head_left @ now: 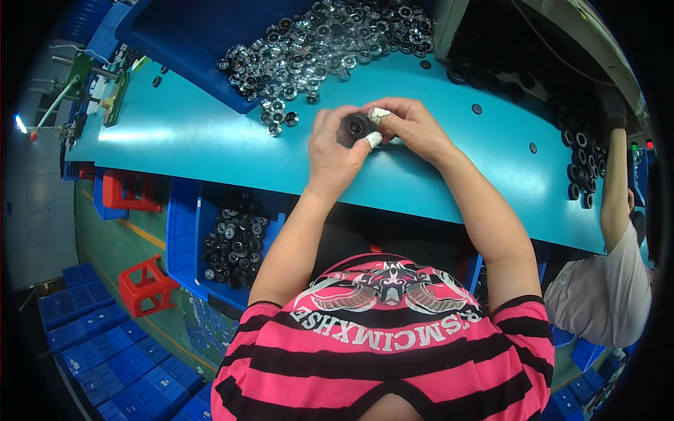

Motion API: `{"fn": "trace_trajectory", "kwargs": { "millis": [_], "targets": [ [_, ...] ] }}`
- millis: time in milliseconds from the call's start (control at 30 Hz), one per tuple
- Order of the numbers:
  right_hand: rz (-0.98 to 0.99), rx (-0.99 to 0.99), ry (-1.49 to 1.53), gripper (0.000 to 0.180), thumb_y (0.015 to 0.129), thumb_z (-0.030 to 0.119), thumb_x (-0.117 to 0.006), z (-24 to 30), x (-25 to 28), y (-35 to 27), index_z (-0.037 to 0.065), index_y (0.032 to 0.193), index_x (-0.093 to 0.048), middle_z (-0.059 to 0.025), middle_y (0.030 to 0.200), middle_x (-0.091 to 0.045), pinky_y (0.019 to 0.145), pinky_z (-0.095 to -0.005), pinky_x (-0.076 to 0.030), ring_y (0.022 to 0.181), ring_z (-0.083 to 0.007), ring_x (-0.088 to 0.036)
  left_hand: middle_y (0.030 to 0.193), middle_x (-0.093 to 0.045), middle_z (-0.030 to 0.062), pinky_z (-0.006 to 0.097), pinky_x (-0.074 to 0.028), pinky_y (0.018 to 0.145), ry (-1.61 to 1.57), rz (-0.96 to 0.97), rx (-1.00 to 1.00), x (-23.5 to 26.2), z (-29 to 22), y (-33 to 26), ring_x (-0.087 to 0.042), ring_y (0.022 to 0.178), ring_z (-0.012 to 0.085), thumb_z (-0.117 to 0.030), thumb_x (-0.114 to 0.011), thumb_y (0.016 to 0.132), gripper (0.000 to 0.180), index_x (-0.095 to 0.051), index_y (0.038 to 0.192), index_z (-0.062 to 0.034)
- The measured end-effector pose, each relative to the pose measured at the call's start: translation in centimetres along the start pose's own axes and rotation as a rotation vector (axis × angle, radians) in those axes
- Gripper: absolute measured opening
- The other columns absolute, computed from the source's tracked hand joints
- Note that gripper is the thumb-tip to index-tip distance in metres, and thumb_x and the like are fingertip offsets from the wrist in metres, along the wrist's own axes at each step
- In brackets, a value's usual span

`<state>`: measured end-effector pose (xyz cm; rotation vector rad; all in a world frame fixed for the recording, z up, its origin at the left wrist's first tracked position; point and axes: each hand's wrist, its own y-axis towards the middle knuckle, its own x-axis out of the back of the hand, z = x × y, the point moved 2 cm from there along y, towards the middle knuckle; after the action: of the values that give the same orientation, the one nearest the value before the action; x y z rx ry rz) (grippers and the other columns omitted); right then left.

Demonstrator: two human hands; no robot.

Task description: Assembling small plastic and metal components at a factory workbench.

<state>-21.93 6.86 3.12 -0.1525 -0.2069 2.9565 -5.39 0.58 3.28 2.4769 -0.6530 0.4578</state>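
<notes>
A small black wheel (357,126) is held upright over the teal table, its round face turned toward me. My left hand (333,156) is closed around its left side, fingers curled behind and thumb below. My right hand (419,132) grips the same wheel from the right, fingertips at its upper edge. White tape wraps a digit on each hand. Just beyond my hands, a heap of clear wheel hubs with dark centres (326,43) spreads over the table, a few lying loose near my left hand.
A big blue bin (189,52) tilts at the far left of the teal table (210,133). Black rings (580,165) lie at the right, by a co-worker's arm (616,186). A blue crate of dark wheels (235,242) sits below the edge. Red stools (146,286) stand left.
</notes>
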Motion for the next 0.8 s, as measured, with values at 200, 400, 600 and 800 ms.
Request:
{"fn": "trace_trajectory", "kwargs": {
  "millis": [200,400,600,800],
  "targets": [
    [0.016,-0.024,-0.009,0.035,0.087,0.018,-0.068,0.3,0.0,-0.1,-0.001,0.116,-0.07,-0.0047,0.089,-0.07,0.069,-0.0257,-0.051,0.078,-0.0103,-0.063,0.096,-0.057,0.0034,0.027,-0.05,0.068,0.026,-0.028,-0.017,-0.1,0.1,0.0,-0.055,0.077,0.0139,-0.007,-0.082,0.07,0.042,-0.068,0.11,-0.0062],
    [-0.032,-0.062,-0.08,0.039,0.081,0.023,-0.074,-0.4,-0.3,0.1,-0.001,0.111,-0.07,-0.0069,0.091,-0.071,0.069,-0.0266,-0.052,0.081,-0.0121,-0.066,0.098,-0.058,0.0061,0.028,-0.051,0.07,0.131,-0.015,-0.055,-0.2,0.3,-0.3,-0.059,0.08,0.0169,-0.002,-0.078,0.069,0.041,-0.069,0.109,-0.0068],
    [0.0,-0.01,-0.131,0.033,0.086,0.027,-0.073,-0.3,-0.5,0.1,0.001,0.107,-0.073,-0.0067,0.088,-0.071,0.066,-0.0277,-0.053,0.076,-0.012,-0.064,0.099,-0.057,0.0094,0.031,-0.052,0.073,0.071,-0.064,-0.086,0.3,0.0,-0.4,-0.06,0.084,0.0224,0.0,-0.076,0.071,0.043,-0.068,0.112,-0.0036],
    [-0.198,0.038,-0.552,0.034,0.087,0.03,-0.073,5.1,8.9,-1.4,0.006,0.111,-0.074,-0.0087,0.095,-0.074,0.07,-0.0316,-0.056,0.082,-0.0167,-0.069,0.101,-0.058,0.0109,0.034,-0.05,0.077,0.472,-0.338,-0.03,14.7,3.0,-7.3,-0.059,0.085,0.0238,-0.005,-0.078,0.075,0.047,-0.065,0.12,-0.0032]
  ]
}}
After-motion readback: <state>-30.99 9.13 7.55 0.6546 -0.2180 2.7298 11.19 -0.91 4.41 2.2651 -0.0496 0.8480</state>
